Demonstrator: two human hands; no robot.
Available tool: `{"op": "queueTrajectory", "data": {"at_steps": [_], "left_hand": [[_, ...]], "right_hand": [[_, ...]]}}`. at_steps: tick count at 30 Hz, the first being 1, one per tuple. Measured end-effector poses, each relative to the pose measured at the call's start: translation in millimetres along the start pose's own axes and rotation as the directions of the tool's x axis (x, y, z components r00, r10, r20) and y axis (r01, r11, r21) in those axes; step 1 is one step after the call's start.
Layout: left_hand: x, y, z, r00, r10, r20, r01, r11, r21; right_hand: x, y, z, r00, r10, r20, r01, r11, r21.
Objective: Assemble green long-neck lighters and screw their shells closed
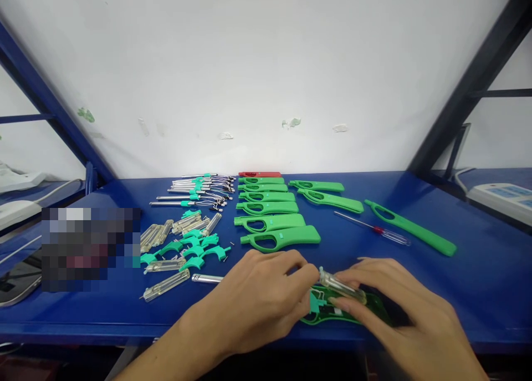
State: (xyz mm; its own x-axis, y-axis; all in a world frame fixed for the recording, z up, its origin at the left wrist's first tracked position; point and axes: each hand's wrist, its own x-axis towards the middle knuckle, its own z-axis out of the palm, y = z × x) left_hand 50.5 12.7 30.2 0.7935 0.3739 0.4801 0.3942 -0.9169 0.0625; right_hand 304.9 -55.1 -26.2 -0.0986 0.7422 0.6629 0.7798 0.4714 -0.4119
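My right hand (pixel 401 309) pinches a clear fuel tank (pixel 343 286) between thumb and fingers, tilted above an open green lighter shell (pixel 376 306). Inside that shell sit a teal trigger (pixel 316 302) and thin wires. My left hand (pixel 272 292) is closed at the shell's left part, its fingertips near the tank's tip; what they grip is hidden. A metal tube (pixel 206 279) sticks out to the left from beneath my left hand.
Loose fuel tanks (pixel 166 285) and teal triggers (pixel 194 252) lie at left, with metal tubes with wires (pixel 170 203) behind. Several green lighter shells (pixel 291 235), one red shell (pixel 261 174) and a screwdriver (pixel 374 228) lie farther back. A blurred patch covers the left edge.
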Motion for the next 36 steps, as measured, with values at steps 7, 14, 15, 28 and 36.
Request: {"op": "queueTrajectory", "data": {"at_steps": [7, 14, 15, 28, 36], "left_hand": [[-0.8, -2.7, 1.8, 0.998, -0.056, -0.012, 0.054, 0.992, -0.115], [-0.2, -2.9, 5.0, 0.989, -0.1, -0.112, 0.07, 0.967, -0.246], [0.4, -2.0, 5.8, 0.985, -0.13, -0.117, 0.091, 0.953, -0.289], [14.2, 19.1, 8.4, 0.839, -0.538, 0.081, 0.436, 0.574, -0.693], [12.3, 19.9, 8.8, 0.8, -0.561, 0.214, 0.485, 0.393, -0.781]], "right_hand": [[0.5, -0.9, 1.6, 1.0, 0.016, -0.024, -0.015, 1.0, 0.022], [-3.0, 0.2, 0.6, 0.998, 0.044, -0.043, -0.044, 0.999, -0.004], [-2.7, -0.9, 0.5, 0.997, 0.053, -0.053, -0.053, 0.999, 0.001], [-0.1, -10.4, 0.5, 0.99, 0.084, -0.116, -0.072, 0.992, 0.106], [-2.6, -9.3, 0.9, 0.981, 0.077, -0.178, -0.065, 0.995, 0.072]]}}
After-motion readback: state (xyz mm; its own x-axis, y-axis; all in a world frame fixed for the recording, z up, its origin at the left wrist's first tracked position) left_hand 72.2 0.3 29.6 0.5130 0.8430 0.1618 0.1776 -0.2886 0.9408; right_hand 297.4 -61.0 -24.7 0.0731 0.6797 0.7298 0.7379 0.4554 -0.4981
